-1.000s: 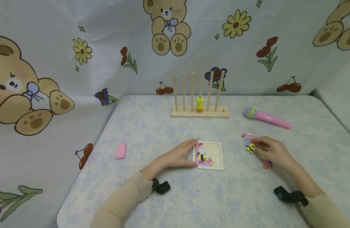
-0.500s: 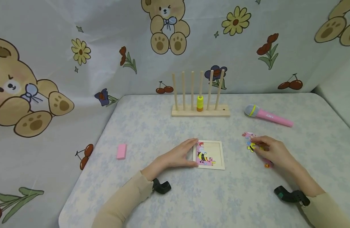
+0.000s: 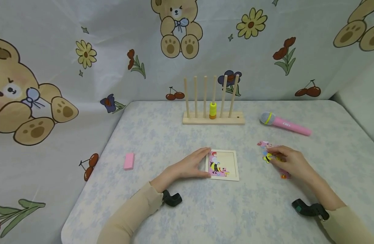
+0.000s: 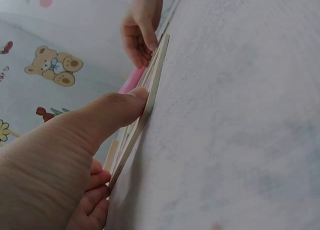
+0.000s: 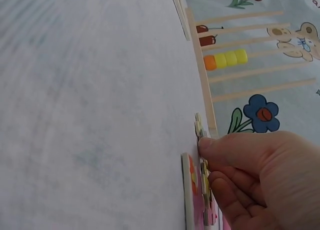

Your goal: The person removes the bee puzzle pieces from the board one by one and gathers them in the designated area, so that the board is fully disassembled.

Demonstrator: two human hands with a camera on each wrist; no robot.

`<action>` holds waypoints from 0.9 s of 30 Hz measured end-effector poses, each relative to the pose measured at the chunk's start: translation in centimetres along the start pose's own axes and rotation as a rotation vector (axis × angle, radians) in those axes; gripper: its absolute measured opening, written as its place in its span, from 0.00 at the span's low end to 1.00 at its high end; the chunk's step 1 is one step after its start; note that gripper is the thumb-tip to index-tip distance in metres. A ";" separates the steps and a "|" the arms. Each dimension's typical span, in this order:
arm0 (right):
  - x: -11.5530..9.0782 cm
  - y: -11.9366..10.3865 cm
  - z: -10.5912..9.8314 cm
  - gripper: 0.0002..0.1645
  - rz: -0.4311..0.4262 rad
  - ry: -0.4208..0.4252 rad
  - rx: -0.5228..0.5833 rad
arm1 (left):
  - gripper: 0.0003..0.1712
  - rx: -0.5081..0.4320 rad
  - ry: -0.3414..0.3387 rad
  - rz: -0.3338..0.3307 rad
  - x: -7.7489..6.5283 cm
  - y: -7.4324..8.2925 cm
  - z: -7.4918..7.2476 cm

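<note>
My left hand holds the left side of a square wooden puzzle tray, thumb at the near corner and fingers at the far one. Pink bee-picture pieces fill its left and near part; bare wood shows elsewhere. In the left wrist view, the thumb presses the tray's edge. To the right, my right hand pinches a jigsaw piece with yellow and black bee print among several loose ones. Another pink piece lies under the hand. Curled fingers partly cover the pieces in the right wrist view.
At the back stands a wooden peg rack with yellow beads and an orange one on one peg. A pink toy microphone lies at the back right. A pink block lies left on the table.
</note>
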State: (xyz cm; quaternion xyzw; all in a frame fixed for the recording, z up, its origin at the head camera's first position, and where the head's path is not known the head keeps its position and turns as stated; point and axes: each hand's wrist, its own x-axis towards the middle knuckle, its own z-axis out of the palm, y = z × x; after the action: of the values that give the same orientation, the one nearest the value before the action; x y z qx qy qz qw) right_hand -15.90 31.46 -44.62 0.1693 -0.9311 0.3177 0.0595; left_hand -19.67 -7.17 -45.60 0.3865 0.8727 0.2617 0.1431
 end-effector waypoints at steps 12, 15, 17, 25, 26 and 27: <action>0.4 -2.1 -1.1 0.20 0.058 0.069 0.026 | 0.56 -0.007 0.005 0.007 0.0 0.0 -0.1; 0.7 -3.8 -0.7 0.20 0.044 0.072 0.062 | 0.56 -0.011 0.008 0.015 -0.1 0.0 0.1; 1.0 -5.1 -0.2 0.19 -0.005 0.069 0.072 | 0.55 -0.010 0.008 0.017 -0.1 0.0 0.1; 2.3 -9.1 3.3 0.18 -0.157 -0.088 0.178 | 0.56 0.009 -0.001 0.008 0.1 -0.1 0.1; 2.4 -9.5 3.7 0.18 -0.171 -0.108 0.201 | 0.56 0.008 -0.002 0.004 0.0 -0.1 0.1; 2.5 -9.8 4.2 0.18 -0.182 -0.126 0.222 | 0.56 0.006 -0.004 0.000 0.0 -0.1 0.1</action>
State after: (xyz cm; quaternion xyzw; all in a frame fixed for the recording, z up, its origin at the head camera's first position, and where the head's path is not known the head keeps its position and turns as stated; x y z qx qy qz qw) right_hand -14.83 20.92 -41.72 0.2780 -0.8729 0.4007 0.0103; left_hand -19.69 -7.20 -45.76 0.3872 0.8733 0.2585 0.1436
